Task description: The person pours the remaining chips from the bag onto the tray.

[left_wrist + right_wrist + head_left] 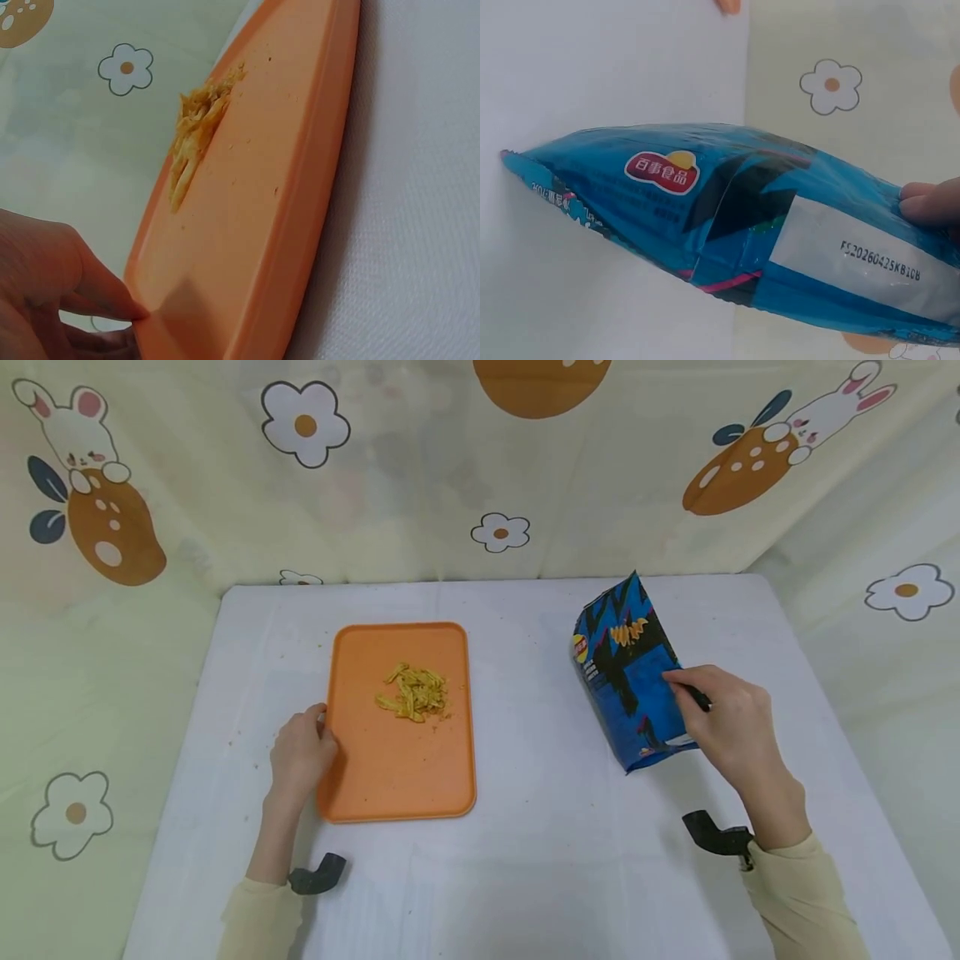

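My left hand (300, 753) pinches the left rim of an orange tray (397, 777), thumb and fingers at its edge. A small heap of broken yellow chips (417, 693) lies in the tray's upper half, with crumbs around it; the left wrist view shows these chips (196, 127) too. On the right, my right hand (723, 718) pinches the side of a blue and black chip bag (626, 693). The bag stands tilted, its pointed top corner toward the back. Seen from the right wrist, the bag (735, 210) bulges and carries a white printed label (862, 259).
A white table (525, 860) lies under everything, with scattered crumbs left of the tray. Behind it hangs a pale curtain (420, 468) printed with flowers and rabbits. Black wrist mounts (318, 875) sit on both forearms.
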